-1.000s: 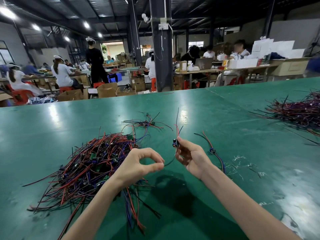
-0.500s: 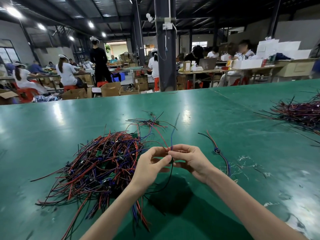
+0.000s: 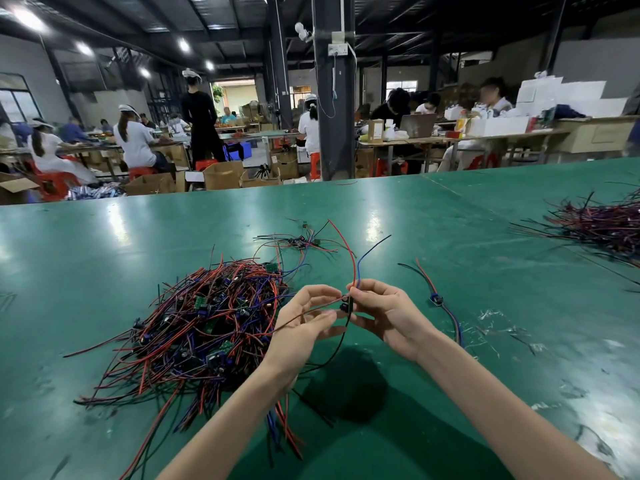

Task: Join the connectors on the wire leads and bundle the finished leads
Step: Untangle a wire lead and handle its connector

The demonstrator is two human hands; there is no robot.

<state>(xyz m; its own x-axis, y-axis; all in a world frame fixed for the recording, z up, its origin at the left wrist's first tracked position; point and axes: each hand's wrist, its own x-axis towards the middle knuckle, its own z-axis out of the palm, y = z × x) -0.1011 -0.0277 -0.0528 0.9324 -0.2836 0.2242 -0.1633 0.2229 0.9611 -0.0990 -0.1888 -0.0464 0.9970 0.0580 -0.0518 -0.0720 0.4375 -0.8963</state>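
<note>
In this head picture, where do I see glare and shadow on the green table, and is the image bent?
Head view: ceiling lamps leave pale glare streaks on the far green table; a dark shadow lies below the left hand and right hand gripping the wire lead; the wide lens makes outer pillars lean.

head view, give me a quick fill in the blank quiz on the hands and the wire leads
1. The table is ____ in colour.
2. The big pile lies to the ____ of the left hand.
3. The lone lead lies to the ____ of the right hand.
4. The held lead is pinched by ____ hands.

Missing words: green; left; right; both.
</note>
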